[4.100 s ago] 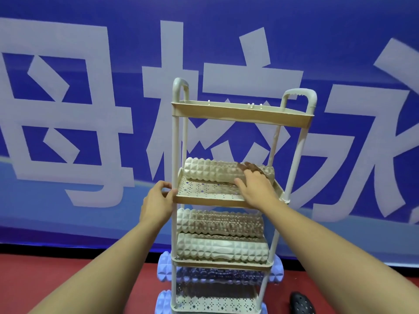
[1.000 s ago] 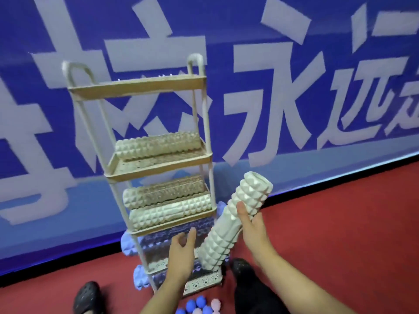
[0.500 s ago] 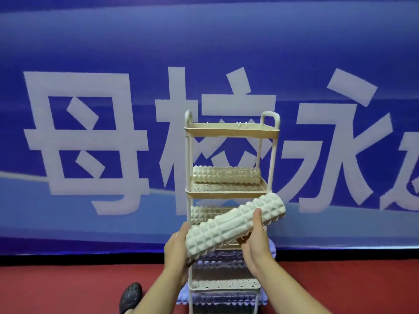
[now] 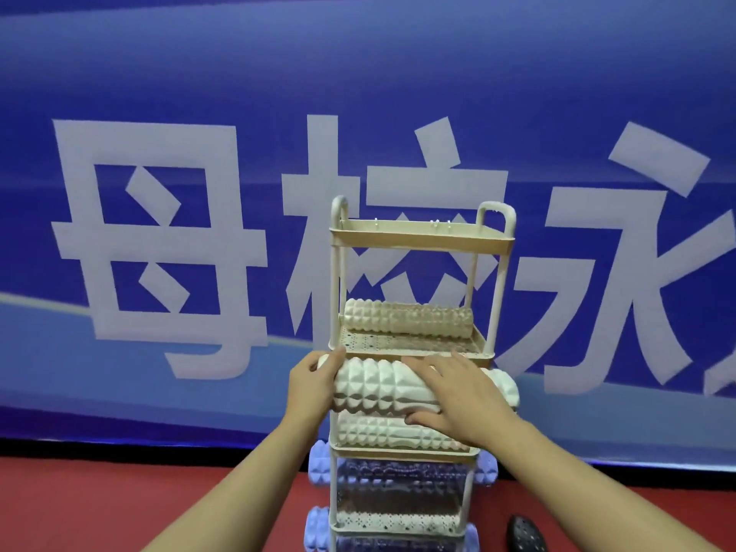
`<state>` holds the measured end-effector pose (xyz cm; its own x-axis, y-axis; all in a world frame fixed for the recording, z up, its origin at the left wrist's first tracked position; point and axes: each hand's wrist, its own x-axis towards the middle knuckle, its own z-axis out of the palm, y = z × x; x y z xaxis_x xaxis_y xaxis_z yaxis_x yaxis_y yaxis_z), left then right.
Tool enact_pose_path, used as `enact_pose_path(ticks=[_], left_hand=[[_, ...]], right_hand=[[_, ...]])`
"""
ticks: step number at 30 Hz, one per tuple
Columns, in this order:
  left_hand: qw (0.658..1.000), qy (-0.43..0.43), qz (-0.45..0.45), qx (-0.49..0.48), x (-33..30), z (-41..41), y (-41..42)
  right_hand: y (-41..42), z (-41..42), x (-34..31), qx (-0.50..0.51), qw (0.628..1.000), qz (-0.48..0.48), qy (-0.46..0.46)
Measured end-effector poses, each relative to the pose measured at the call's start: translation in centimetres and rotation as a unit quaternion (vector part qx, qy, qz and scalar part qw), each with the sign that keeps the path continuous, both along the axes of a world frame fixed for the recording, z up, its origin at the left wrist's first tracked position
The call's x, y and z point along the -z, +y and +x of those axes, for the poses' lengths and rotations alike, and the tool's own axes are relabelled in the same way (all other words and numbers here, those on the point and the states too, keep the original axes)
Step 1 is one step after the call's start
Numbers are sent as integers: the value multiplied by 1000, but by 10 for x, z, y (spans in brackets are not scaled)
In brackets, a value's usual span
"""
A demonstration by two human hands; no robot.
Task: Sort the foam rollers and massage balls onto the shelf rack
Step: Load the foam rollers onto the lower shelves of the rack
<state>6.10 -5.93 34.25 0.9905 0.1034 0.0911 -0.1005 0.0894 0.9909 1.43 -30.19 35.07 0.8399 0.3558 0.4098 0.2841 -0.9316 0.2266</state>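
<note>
You're now holding cream roller (image 4: 382, 386) level at front of rack (image 4: 502, 296), no longer tilted like half a second back. Left hand (image 4: 312, 382) cupping its end, right hand (image 4: 458, 396) wrapping over top. Second shelf (image 4: 406, 343) just above grip, another roller (image 4: 408, 317) sitting at its back. Rack's front posts flanking your grip, long roller sticking out past them.

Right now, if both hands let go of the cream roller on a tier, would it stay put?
Probably, though the cream roller is round, so it could roll; each tier's raised rim should stop it. It seems stiff: no sag between the left hand and right hand.
</note>
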Motion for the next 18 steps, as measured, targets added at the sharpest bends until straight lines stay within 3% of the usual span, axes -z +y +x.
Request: enact_pose_path(ticks=[6, 9, 14, 18], left_hand=[[1000, -13, 21, -9, -20, 32, -7], [991, -48, 122, -32, -27, 54, -6], [940, -83, 328, -41, -26, 97, -9], [912, -66, 400, -68, -16, 116, -12]], right_hand=[[-6, 36, -40, 31, 994, -94, -55], [-5, 51, -55, 96, 989, -107, -45], [6, 83, -63, 168, 976, -131, -40], [9, 114, -58, 157, 978, -133, -38]])
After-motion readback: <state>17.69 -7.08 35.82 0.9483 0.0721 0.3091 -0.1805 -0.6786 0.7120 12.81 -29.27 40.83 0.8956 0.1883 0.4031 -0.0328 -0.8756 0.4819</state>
